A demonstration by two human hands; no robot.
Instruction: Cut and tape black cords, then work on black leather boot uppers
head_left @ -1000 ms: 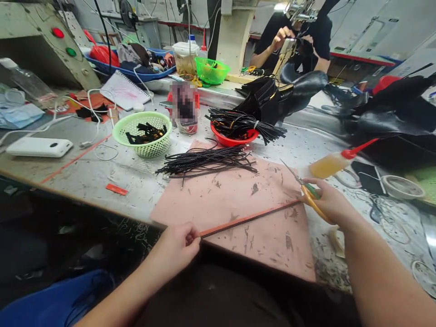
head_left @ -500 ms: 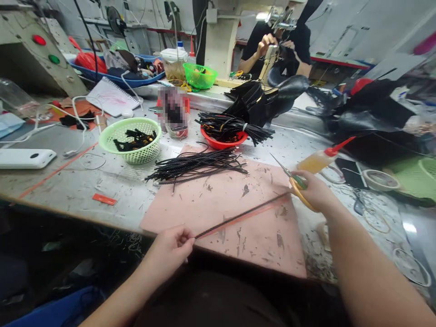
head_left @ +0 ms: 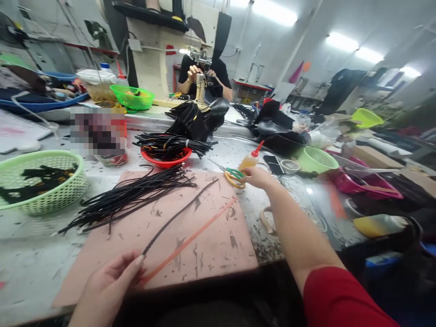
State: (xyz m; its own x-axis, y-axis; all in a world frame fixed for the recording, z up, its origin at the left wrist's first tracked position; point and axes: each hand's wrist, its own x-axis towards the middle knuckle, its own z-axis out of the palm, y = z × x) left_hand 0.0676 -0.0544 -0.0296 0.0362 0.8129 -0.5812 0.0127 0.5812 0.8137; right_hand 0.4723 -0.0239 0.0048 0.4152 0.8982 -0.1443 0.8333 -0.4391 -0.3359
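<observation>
Can read no word, number or brand anywhere. Can make out just a small white heart-like outline on black material by the sewing machine, and blurred pink marks on the notebook. Cannot tell any label on the partly pixelated tub.

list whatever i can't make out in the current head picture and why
In the head view:
Near end of the black cord: covered by the left grip.
Finger placement of the right grip on the scissors: too small to tell.
Rest of the notebook: cut off by the picture's left edge.
Whatever the pixelated patch covers: blurred out.
Most of the inside of the red bowl: hidden by black strips.
</observation>
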